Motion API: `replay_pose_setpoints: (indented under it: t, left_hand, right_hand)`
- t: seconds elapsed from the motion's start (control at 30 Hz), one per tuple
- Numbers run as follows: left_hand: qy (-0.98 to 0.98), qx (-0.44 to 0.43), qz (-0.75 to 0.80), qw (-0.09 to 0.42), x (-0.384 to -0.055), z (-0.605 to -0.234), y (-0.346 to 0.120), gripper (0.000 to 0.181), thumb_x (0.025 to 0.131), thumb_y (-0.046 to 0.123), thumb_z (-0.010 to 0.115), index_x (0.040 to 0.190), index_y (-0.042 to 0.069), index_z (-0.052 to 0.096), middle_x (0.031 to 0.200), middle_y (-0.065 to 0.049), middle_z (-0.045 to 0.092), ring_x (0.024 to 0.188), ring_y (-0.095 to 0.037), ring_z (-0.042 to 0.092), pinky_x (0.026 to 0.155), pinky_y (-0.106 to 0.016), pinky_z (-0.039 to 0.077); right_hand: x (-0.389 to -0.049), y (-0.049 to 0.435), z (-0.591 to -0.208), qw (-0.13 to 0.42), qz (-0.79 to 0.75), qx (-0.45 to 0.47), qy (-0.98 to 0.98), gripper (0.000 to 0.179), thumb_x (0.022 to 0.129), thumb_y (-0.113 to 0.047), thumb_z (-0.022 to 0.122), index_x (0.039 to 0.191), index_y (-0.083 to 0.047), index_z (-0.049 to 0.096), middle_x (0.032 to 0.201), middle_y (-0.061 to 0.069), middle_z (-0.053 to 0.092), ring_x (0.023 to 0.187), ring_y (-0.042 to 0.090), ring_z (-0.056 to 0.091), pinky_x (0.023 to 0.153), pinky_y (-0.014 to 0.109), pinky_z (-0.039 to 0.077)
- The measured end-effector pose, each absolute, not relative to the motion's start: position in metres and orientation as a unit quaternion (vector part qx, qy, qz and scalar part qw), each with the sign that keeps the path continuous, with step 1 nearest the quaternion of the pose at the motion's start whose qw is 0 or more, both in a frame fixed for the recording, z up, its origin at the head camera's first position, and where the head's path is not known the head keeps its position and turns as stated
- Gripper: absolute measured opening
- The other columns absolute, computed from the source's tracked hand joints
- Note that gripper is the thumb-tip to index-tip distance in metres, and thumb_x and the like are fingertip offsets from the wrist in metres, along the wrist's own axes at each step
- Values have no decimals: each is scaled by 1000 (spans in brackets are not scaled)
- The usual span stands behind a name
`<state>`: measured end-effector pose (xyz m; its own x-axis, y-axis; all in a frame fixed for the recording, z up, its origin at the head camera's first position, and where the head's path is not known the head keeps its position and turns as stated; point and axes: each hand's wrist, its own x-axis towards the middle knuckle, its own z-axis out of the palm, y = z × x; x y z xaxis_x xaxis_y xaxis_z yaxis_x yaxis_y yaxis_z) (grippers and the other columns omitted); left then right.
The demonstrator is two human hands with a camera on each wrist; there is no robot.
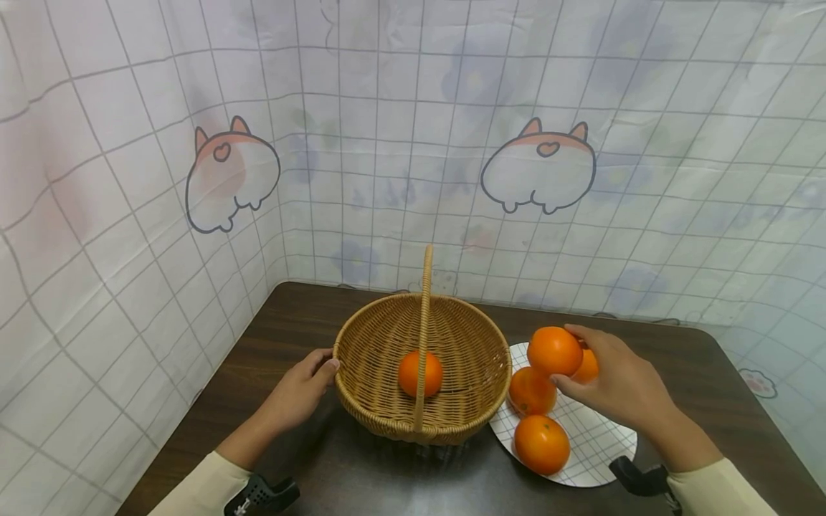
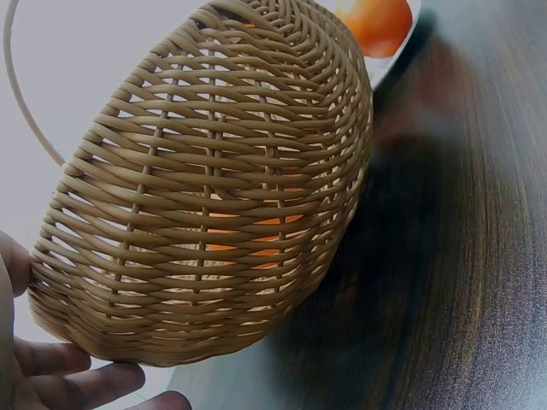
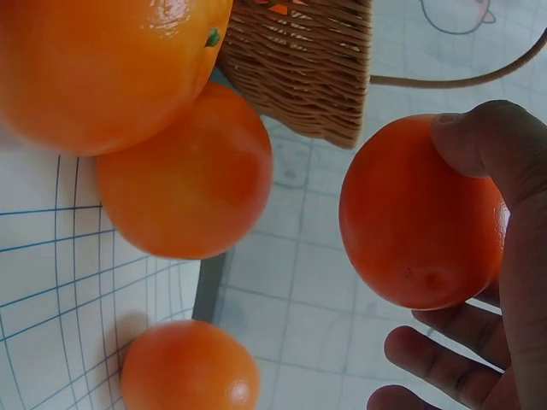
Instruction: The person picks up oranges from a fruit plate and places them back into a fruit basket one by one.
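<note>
A wicker basket [image 1: 361,387] with a tall arched handle stands in the middle of the table, one orange [image 1: 408,374] lying inside it. My left hand [image 1: 302,387] grips the basket's left rim, thumb on top and fingers beneath, as the left wrist view [image 2: 60,376] also shows. In my right hand [image 1: 619,376] is another orange [image 1: 553,351], pinched between thumb and fingers above the plate [image 1: 596,437]. The right wrist view shows this held orange [image 3: 419,218] apart from the others. Three oranges rest on the white checked plate, one [image 1: 586,367] partly hidden behind the right hand.
The dark wooden table [image 1: 290,315] reaches back to a wall hung with a white grid-patterned cloth [image 1: 400,165]. The plate sits against the basket's right side, its edge partly under the basket's bulge. A black strap device [image 1: 261,494] is on each wrist.
</note>
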<state>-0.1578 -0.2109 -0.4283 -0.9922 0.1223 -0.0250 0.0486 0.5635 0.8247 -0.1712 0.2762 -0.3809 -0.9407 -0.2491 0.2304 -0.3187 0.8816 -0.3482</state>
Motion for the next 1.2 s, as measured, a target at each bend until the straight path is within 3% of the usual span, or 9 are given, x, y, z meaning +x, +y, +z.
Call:
replay_pose_setpoints:
  t: [0.57, 1.2]
  left_hand:
    - [880, 52, 471, 36, -158, -431, -211, 55, 112, 40, 43, 151, 2, 45, 139, -21, 57, 119, -34, 62, 94, -49, 54]
    - [879, 52, 472, 35, -157, -429, -211, 55, 112, 41, 43, 150, 1, 45, 140, -22, 57, 121, -35, 61, 94, -49, 54]
  right_hand:
    - [-174, 264, -377, 104, 197, 169, -960, 86, 84, -60, 78, 148, -11, 50, 136, 21, 57, 107, 37, 62, 73, 57, 56]
    - [-177, 240, -367, 106, 194, 195, -956, 84, 83, -53, 82, 148, -11, 50, 134, 16, 59, 99, 28, 60, 69, 47, 57]
